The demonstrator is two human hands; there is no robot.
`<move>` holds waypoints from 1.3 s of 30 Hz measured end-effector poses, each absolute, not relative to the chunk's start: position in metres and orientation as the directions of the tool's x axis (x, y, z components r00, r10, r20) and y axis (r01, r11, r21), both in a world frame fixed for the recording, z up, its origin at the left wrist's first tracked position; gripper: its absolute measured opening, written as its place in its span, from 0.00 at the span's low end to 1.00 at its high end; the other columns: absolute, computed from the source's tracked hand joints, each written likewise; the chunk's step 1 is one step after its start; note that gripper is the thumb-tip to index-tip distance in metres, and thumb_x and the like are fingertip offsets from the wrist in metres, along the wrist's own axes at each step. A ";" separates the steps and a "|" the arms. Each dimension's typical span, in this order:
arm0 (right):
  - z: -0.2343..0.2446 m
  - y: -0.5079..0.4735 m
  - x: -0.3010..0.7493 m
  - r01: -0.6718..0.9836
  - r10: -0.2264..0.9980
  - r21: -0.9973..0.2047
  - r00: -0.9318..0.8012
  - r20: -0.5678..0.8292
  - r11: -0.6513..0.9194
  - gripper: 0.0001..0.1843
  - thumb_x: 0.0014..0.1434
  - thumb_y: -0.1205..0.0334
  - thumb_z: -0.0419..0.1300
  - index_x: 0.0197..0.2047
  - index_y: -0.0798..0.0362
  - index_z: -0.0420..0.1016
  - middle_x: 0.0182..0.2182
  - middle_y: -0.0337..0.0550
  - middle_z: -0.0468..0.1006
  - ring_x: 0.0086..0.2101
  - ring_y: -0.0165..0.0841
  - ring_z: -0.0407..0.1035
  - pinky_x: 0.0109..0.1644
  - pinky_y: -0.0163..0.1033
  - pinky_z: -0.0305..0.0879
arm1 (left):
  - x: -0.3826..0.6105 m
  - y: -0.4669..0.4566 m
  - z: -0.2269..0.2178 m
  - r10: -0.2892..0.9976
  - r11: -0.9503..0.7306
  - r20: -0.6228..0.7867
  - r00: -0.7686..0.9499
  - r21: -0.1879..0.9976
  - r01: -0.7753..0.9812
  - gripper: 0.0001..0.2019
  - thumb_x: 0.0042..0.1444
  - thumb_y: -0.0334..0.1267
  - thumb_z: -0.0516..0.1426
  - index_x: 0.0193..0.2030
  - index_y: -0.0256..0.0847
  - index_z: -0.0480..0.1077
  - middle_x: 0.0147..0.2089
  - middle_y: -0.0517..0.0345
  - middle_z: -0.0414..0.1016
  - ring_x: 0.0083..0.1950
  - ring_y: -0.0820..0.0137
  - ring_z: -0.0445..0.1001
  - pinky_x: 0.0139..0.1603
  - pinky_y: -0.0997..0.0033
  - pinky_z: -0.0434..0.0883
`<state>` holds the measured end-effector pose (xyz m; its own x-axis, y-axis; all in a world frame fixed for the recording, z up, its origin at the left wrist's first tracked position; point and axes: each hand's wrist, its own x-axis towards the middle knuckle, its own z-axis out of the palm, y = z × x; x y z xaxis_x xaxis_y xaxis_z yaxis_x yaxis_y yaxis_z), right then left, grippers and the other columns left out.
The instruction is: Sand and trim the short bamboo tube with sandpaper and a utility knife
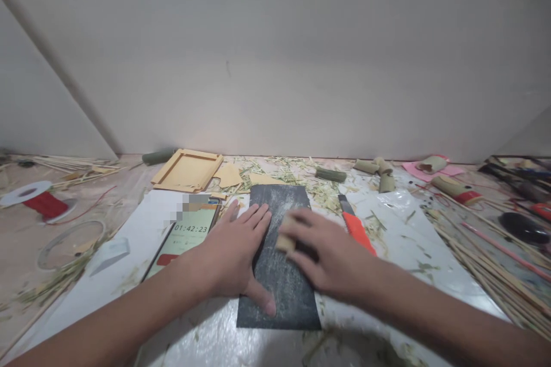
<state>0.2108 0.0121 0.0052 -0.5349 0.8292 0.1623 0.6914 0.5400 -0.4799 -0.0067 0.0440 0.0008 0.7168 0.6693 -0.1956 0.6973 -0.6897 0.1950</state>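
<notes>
I am at a craft workshop desk (129,252) set against a bare wall: bamboo sticks (486,264) and cut bamboo tubes (379,169) lie among shavings (301,175), with a red thread spool (38,200), an orange utility knife (355,223) and a dark sanding sheet (279,275).

Tan block (285,239) mostly hidden under motion-blurred right hand (329,255); phone (185,239) top pixelated; stick bundle (495,275) cut by right edge.

A dark, dust-streaked sandpaper sheet (282,292) lies flat. A small pale bamboo piece (284,241), blurred, rests near its middle.
</notes>
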 end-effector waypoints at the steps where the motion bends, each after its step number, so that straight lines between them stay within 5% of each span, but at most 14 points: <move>1: 0.005 0.010 0.209 0.656 0.799 -0.499 -0.586 0.135 0.566 0.11 0.59 0.65 0.57 0.46 0.50 0.72 0.50 0.49 0.68 0.47 0.39 0.66 0.49 0.45 0.66 | -0.007 0.044 0.001 0.667 -0.692 -0.196 0.719 0.194 0.695 0.59 0.40 0.70 0.56 0.72 0.34 0.41 0.73 0.40 0.39 0.73 0.48 0.39 0.69 0.43 0.29; 7: 0.001 0.013 0.207 0.734 0.869 -0.471 -0.456 0.192 0.489 0.10 0.59 0.67 0.57 0.45 0.51 0.71 0.48 0.48 0.67 0.44 0.36 0.66 0.49 0.44 0.65 | -0.006 0.045 0.003 0.668 -0.688 -0.206 0.715 0.194 0.699 0.60 0.40 0.70 0.55 0.72 0.32 0.40 0.73 0.40 0.37 0.74 0.51 0.38 0.70 0.44 0.30; 11: 0.001 0.011 0.204 0.613 0.758 -0.507 -0.639 0.133 0.606 0.07 0.57 0.66 0.58 0.41 0.52 0.72 0.47 0.48 0.67 0.45 0.37 0.66 0.47 0.43 0.66 | -0.006 0.045 0.004 0.667 -0.681 -0.222 0.711 0.203 0.703 0.60 0.39 0.71 0.55 0.72 0.33 0.41 0.73 0.41 0.38 0.73 0.50 0.39 0.70 0.43 0.31; 15: 0.002 0.009 0.201 0.734 0.862 -0.456 -0.465 0.201 0.503 0.05 0.60 0.67 0.56 0.40 0.53 0.70 0.46 0.49 0.67 0.43 0.37 0.65 0.47 0.45 0.65 | -0.007 0.046 0.002 0.663 -0.691 -0.203 0.720 0.205 0.694 0.61 0.38 0.71 0.56 0.72 0.34 0.40 0.73 0.42 0.37 0.73 0.50 0.39 0.69 0.43 0.30; 19: 0.003 0.006 0.199 0.627 0.749 -0.464 -0.650 0.130 0.625 0.02 0.57 0.67 0.58 0.36 0.52 0.70 0.43 0.48 0.68 0.42 0.38 0.65 0.43 0.42 0.66 | -0.007 0.045 0.004 0.671 -0.683 -0.218 0.708 0.190 0.706 0.59 0.40 0.69 0.56 0.72 0.34 0.42 0.73 0.42 0.38 0.73 0.50 0.39 0.70 0.43 0.31; 24: 0.000 0.018 0.207 0.796 0.899 -0.417 -0.385 0.211 0.438 0.04 0.59 0.66 0.57 0.39 0.52 0.69 0.44 0.48 0.66 0.42 0.37 0.66 0.46 0.45 0.65 | -0.008 0.044 0.004 0.661 -0.695 -0.198 0.724 0.200 0.690 0.60 0.40 0.70 0.55 0.72 0.32 0.40 0.73 0.41 0.36 0.74 0.52 0.38 0.70 0.45 0.31; 28: -0.004 0.011 0.207 0.697 0.830 -0.478 -0.541 0.139 0.534 0.04 0.59 0.64 0.58 0.39 0.51 0.69 0.45 0.46 0.64 0.38 0.34 0.66 0.41 0.41 0.66 | -0.008 0.044 0.002 0.663 -0.692 -0.194 0.723 0.209 0.691 0.60 0.39 0.71 0.55 0.72 0.33 0.41 0.73 0.42 0.38 0.74 0.52 0.39 0.70 0.46 0.30; 35: 0.004 0.004 0.207 0.691 0.850 -0.525 -0.511 0.132 0.497 0.05 0.61 0.61 0.58 0.34 0.52 0.67 0.51 0.48 0.65 0.47 0.38 0.66 0.49 0.44 0.66 | -0.007 0.043 0.004 0.667 -0.685 -0.188 0.721 0.226 0.693 0.60 0.39 0.71 0.55 0.72 0.31 0.42 0.73 0.41 0.39 0.73 0.51 0.40 0.70 0.44 0.31; 39: 0.003 0.010 0.208 0.634 0.813 -0.556 -0.565 0.142 0.538 0.07 0.62 0.63 0.56 0.44 0.49 0.70 0.51 0.47 0.66 0.48 0.36 0.66 0.52 0.43 0.65 | -0.007 0.043 0.005 0.668 -0.682 -0.187 0.720 0.233 0.693 0.61 0.38 0.71 0.55 0.71 0.31 0.42 0.73 0.40 0.37 0.73 0.51 0.40 0.70 0.44 0.31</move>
